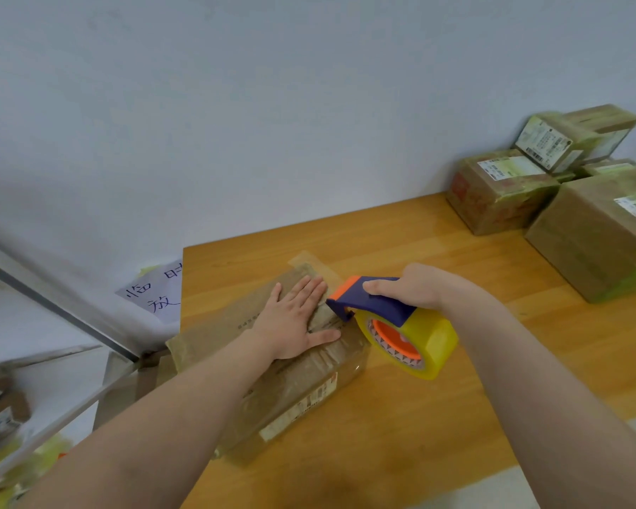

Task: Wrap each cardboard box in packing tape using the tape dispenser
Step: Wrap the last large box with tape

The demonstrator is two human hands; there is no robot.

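Observation:
A flat brown cardboard box (232,325), partly covered in shiny tape, lies on the left part of the wooden table (437,259). My left hand (296,319) rests flat on its top, fingers spread. My right hand (412,288) grips the blue and orange tape dispenser (375,301), which carries a yellowish tape roll (425,343). The dispenser's front edge touches the box's right end, beside my left fingertips. A loose strip of tape (311,260) lies on the table just beyond the box.
Several taped boxes with shipping labels (500,192) are stacked at the table's far right, the largest one (595,236) nearest. A handwritten paper sign (155,292) hangs left of the table. A metal shelf frame (52,361) with parcels stands at the left.

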